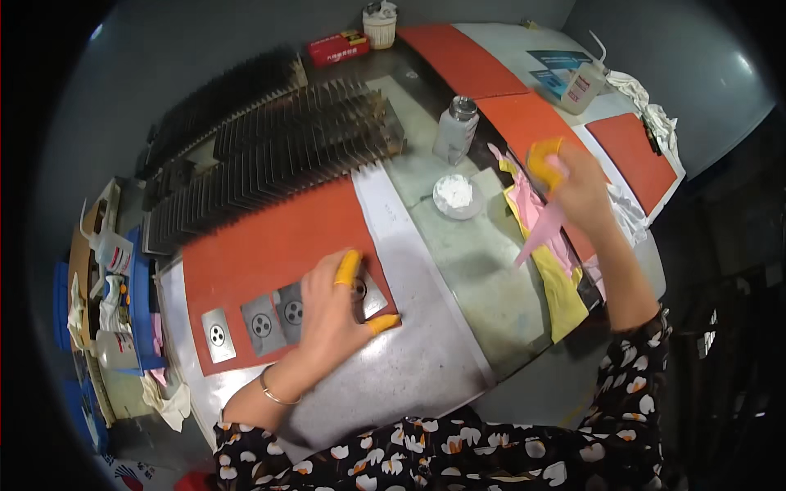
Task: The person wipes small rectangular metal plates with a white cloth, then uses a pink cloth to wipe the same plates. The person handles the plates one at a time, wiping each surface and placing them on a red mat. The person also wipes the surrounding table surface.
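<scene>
My left hand, with yellow finger cots on thumb and forefinger, is over a row of small metal plates on a red-brown mat. Its thumb and forefinger are spread apart around a silvery plate, partly hidden by the hand. To the left lie a dark plate, a grey plate and a lighter plate, each with a circle of three dark spots. Raised at the right, my right hand, also with yellow finger cots, is closed on a pink cloth that hangs down.
Dark slotted racks stand behind the mat. A pump-top bottle and a dish of white paste are at centre. Yellow cloth drapes over the table edge; a squeeze bottle stands far right. Blue bins are at left.
</scene>
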Demonstrator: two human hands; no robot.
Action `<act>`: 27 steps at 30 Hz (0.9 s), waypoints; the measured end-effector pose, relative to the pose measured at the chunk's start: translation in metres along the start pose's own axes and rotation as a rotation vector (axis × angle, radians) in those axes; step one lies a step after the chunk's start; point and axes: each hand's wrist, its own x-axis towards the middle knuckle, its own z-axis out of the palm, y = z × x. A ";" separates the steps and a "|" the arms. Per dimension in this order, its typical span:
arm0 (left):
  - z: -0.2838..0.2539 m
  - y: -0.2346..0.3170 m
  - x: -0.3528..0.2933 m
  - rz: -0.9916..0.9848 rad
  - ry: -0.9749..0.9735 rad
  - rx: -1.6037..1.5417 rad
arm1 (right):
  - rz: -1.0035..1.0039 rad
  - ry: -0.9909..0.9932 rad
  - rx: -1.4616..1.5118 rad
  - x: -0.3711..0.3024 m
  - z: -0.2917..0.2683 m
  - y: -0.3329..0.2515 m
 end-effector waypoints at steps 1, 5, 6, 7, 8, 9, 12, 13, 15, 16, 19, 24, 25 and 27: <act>-0.004 -0.011 -0.007 -0.061 0.025 0.121 | -0.091 0.075 -0.162 0.029 -0.008 0.001; 0.001 -0.027 -0.010 -0.164 -0.167 0.160 | -0.324 -0.037 -0.469 0.113 0.004 0.037; -0.001 -0.029 -0.015 -0.174 -0.157 0.146 | -0.368 -0.087 -0.524 0.129 0.023 0.039; 0.001 -0.030 -0.014 -0.152 -0.154 0.125 | -0.389 -0.091 -0.566 0.134 0.030 0.039; 0.001 -0.031 -0.012 -0.129 -0.152 0.104 | -0.410 -0.095 -0.608 0.140 0.036 0.038; 0.001 -0.031 -0.013 -0.125 -0.157 0.089 | -0.435 -0.109 -0.632 0.143 0.046 0.038; 0.001 -0.033 -0.013 -0.151 -0.179 0.062 | -0.458 -0.160 -0.680 0.151 0.057 0.034; 0.001 -0.034 -0.015 -0.157 -0.186 0.055 | -0.469 -0.173 -0.696 0.152 0.059 0.032; 0.000 -0.037 -0.015 -0.110 -0.194 0.050 | -0.503 -0.156 -0.743 0.150 0.061 0.033; -0.002 -0.037 -0.013 -0.107 -0.219 0.040 | -0.496 -0.157 -0.766 0.148 0.059 0.033; -0.003 -0.039 -0.011 -0.083 -0.253 0.045 | -0.488 -0.065 -0.762 0.136 0.053 0.033; -0.008 -0.038 -0.023 -0.072 -0.253 0.081 | -0.120 -0.088 -0.723 0.060 0.032 0.002; -0.010 -0.039 -0.025 -0.083 -0.239 0.086 | -0.073 -0.133 -0.595 0.045 0.040 0.004; -0.011 -0.038 -0.023 -0.116 -0.250 0.085 | 0.028 -0.214 -0.348 0.014 0.064 0.028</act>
